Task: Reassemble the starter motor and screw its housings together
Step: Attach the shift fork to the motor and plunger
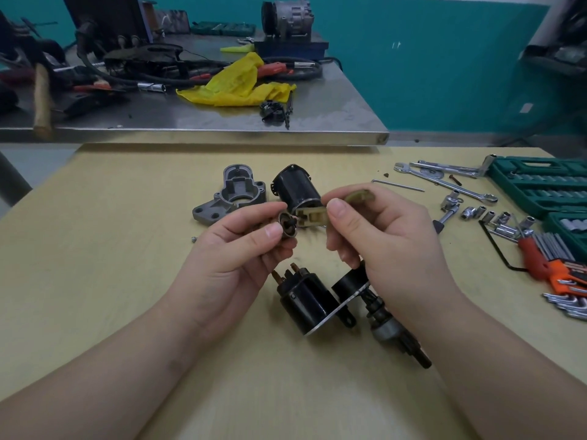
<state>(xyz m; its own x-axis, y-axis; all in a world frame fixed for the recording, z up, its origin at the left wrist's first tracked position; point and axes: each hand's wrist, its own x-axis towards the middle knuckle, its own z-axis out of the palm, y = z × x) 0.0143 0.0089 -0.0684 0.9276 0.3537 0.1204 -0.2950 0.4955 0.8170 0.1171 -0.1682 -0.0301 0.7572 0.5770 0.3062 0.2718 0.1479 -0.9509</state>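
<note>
Two hands meet at frame centre, above the wooden desk [127,249]. Left hand [235,249]: thumb and forefinger pinch a small round metal part [287,225], other fingers curled under. Right hand [378,236]: thumb and fingers pinch a beige plastic lever [313,215], whose greenish end shows above the knuckles; remaining fingers curled. Part and lever touch, or nearly so; cannot tell which.

Starter parts on desk: grey aluminium nose housing [232,193], upper centre-left; black cylindrical motor body [297,187] just right of it, partly behind the hands; black solenoid w/ plate [306,301] below the hands, lower centre; pinion shaft assy [394,331] beside it, partly under the right wrist. Small screw [194,239] lies left of the left hand.

Right edge: spanners [444,182], loose sockets [495,217], orange hex-key set [559,268], green socket case [540,185].
</note>
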